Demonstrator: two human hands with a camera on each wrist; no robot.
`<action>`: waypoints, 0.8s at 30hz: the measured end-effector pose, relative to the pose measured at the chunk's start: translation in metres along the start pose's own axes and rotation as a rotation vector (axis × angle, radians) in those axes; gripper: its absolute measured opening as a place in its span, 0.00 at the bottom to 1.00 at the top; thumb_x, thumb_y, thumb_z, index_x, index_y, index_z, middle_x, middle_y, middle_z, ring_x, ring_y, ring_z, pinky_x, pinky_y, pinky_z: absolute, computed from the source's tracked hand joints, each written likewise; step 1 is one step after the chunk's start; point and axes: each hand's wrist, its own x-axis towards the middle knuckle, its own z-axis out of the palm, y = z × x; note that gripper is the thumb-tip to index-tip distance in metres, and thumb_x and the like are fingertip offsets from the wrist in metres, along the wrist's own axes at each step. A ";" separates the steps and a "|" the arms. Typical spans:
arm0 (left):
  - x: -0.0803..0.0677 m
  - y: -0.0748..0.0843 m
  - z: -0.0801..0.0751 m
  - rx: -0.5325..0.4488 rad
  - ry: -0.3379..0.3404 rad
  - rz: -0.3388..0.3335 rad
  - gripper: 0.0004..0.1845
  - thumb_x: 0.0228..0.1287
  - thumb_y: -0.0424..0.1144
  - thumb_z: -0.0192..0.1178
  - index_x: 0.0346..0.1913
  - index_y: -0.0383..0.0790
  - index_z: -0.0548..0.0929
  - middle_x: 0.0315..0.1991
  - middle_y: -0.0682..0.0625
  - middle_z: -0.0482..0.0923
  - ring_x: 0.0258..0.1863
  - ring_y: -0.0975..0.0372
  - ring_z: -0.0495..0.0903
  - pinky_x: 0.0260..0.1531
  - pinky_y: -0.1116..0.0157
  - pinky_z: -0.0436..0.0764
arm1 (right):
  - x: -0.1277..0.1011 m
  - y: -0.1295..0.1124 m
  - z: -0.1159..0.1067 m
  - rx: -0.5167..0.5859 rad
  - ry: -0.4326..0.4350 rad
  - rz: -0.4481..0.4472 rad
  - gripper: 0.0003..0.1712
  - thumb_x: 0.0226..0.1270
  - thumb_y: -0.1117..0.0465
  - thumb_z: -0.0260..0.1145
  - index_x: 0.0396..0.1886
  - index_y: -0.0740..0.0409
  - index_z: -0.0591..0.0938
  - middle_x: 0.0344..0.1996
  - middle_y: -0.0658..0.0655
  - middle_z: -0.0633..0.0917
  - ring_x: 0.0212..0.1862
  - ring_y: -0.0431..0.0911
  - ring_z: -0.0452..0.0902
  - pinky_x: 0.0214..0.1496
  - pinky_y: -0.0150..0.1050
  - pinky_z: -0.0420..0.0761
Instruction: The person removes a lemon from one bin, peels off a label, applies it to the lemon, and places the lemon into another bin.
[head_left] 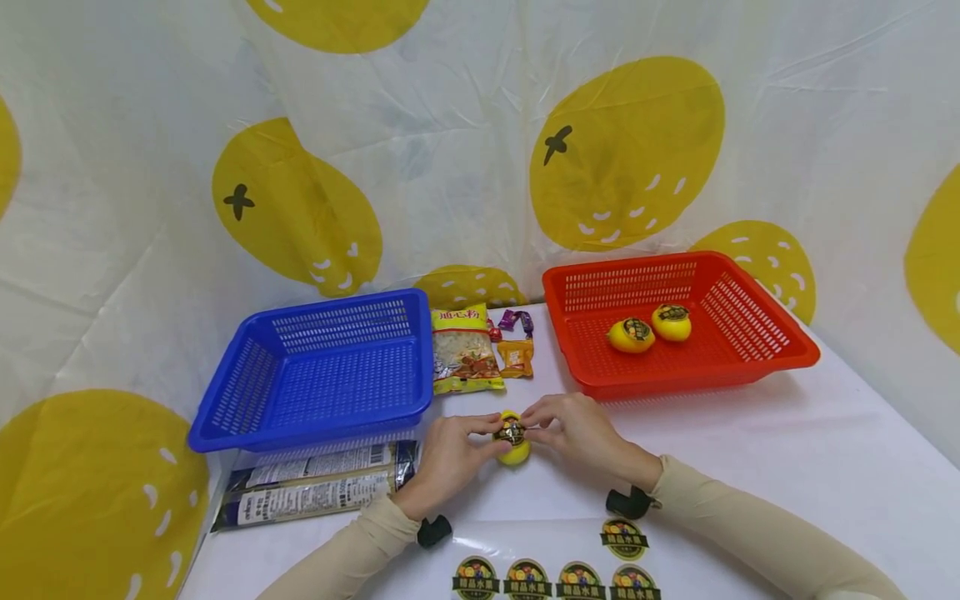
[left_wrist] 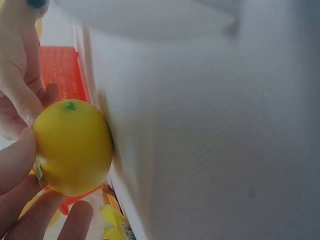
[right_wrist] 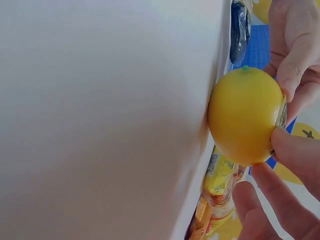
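Note:
A yellow lemon [head_left: 513,454] with a green stem end lies on the white table between both hands. A black and gold fruit label [head_left: 512,431] covers its top; its edge looks slightly raised in the wrist views. The left hand [head_left: 454,454] holds the lemon from the left, thumb and fingertips at the label's edge. From the other side, the right hand [head_left: 581,435] pinches at the label and lemon with thumb and forefinger. In the right wrist view, the right thumb [right_wrist: 295,150] presses at the label's edge.
A red basket [head_left: 697,379] holds two labelled lemons [head_left: 632,336]. At left stands a blue basket [head_left: 315,429], with long printed packets [head_left: 307,500] before it. A food bag [head_left: 465,354] and wrapped candies [head_left: 516,358] lie between the baskets. A label sheet [head_left: 525,537] lies in front.

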 end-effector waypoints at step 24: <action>0.003 -0.003 -0.003 0.019 -0.028 0.025 0.17 0.54 0.48 0.77 0.47 0.49 0.92 0.51 0.57 0.89 0.56 0.60 0.86 0.41 0.68 0.83 | 0.001 0.005 0.000 0.082 -0.010 0.015 0.08 0.60 0.59 0.78 0.39 0.43 0.92 0.39 0.43 0.91 0.36 0.33 0.81 0.42 0.35 0.79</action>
